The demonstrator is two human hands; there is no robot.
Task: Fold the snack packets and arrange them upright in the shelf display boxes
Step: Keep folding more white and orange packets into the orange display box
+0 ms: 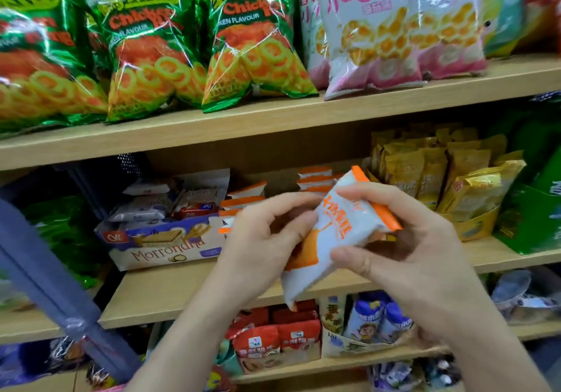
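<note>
White-and-orange crinkled plastic snack packet (337,233): held tilted in mid-air, in front of pale wood-grain middle shelf (182,294).
Left hand (258,239): fingers curled round packet's left side.
Right hand (403,239): thumb and fingers pinch right side.
Matching orange-edged packets (315,176): upright row behind.
Glossy yellow foil packets (425,176): upright in yellow card box (476,227), at right.

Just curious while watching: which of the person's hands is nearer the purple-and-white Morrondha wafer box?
Left. The left hand sits just right of the wafer box, gripping the white-and-orange packet; the right hand holds the packet's far side, farther right.
</note>
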